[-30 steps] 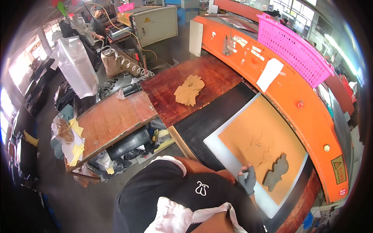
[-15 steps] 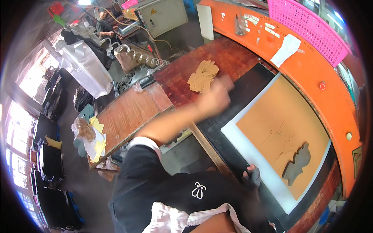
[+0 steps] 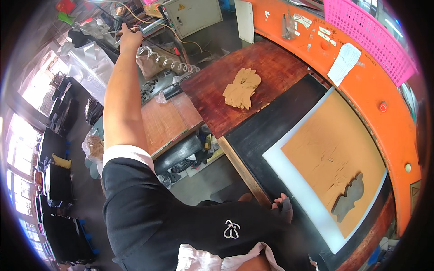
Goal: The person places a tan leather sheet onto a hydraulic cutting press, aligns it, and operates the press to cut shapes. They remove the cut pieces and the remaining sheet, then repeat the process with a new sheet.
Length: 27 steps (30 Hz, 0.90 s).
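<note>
My left arm stretches far to the upper left, and my left hand (image 3: 130,39) is raised with its fingers apart, nothing visible in it. My right hand (image 3: 282,205), in a dark covering with bare fingertips, is curled close to my body beside the white board (image 3: 296,196); what it holds, if anything, is hidden. On that board lies a tan sheet (image 3: 316,140) with several cut lines. A dark grey curved cutting die (image 3: 349,198) rests on the sheet's near right part. A pile of tan cut pieces (image 3: 242,88) sits on the reddish-brown tabletop (image 3: 208,86).
An orange machine beam (image 3: 366,86) arches along the right, with a pink basket (image 3: 368,38) above and a red button (image 3: 383,106). A wooden side table (image 3: 165,119) adjoins at left. A coiled hose (image 3: 169,63), a pale cabinet (image 3: 192,18) and another person (image 3: 121,17) are beyond.
My left hand has swung from beside the tan pile to the far upper left, and its arm has straightened. My right hand stays near the board. The view has shifted slightly.
</note>
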Motion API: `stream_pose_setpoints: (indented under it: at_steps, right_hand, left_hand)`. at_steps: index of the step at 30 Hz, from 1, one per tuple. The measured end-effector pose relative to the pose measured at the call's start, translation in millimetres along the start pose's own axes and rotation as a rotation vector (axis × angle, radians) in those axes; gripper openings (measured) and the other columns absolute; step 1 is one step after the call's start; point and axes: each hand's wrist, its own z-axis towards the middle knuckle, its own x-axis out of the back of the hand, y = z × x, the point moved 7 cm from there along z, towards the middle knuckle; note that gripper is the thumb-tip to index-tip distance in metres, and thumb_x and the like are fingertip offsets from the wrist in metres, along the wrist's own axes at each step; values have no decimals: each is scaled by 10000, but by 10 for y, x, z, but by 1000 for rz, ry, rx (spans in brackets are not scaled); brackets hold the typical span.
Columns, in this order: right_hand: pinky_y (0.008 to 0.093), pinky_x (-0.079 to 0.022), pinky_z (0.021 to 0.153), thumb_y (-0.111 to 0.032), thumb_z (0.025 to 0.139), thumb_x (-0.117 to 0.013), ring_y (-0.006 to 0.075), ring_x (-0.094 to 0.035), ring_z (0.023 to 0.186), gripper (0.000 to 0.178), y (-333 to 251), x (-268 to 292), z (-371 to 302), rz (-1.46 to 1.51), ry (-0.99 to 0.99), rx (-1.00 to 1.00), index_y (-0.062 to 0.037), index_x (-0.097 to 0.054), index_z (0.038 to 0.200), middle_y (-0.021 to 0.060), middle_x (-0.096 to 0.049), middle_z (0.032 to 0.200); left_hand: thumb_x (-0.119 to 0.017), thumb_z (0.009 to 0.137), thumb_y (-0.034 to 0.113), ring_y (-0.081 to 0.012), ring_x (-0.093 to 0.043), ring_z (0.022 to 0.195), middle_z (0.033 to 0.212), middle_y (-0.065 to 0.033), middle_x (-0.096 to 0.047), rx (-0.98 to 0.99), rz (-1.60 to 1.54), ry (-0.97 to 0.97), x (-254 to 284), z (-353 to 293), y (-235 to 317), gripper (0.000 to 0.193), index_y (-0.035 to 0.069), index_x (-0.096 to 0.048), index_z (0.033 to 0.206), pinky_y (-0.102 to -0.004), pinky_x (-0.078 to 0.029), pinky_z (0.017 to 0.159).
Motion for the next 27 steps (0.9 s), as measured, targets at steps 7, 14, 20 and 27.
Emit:
stream_pose_setpoints:
  at_steps: [7,14,20,27]
  right_hand:
    - [324,-475,678,-81,757,-635,231,-580,745,436,-63,-44,17,21,-34,-14,47,-486,1147,104,-585,838]
    - [353,-481,686,-51,732,-645,269,-593,743,414,-68,-22,-56,52,1,-9,41,-513,1114,102,-593,807]
    - [344,-482,696,-29,709,-653,247,-607,758,404,18,52,-169,3,56,33,17,-533,1091,95,-602,786]
    - [344,-476,701,-22,763,-604,231,-593,761,379,212,601,-368,-57,161,1,23,-513,1128,82,-598,821]
  left_hand:
    - [-526,754,304,-390,-525,1105,1176,-276,-537,4,121,-20,80,74,-140,769,94,-181,1409,-440,-411,928]
    - [-517,735,281,-378,-521,1126,1220,-246,-526,20,92,-52,106,82,-53,810,100,-136,1427,-420,-396,955]
    - [-552,741,276,-379,-517,1129,1222,-253,-521,-90,58,-49,5,22,211,787,94,-177,1408,-415,-392,961]
    - [-608,769,231,-292,-566,1060,1186,-163,-559,-302,-70,-472,-680,-1410,1660,561,64,-450,1281,-372,-461,870]
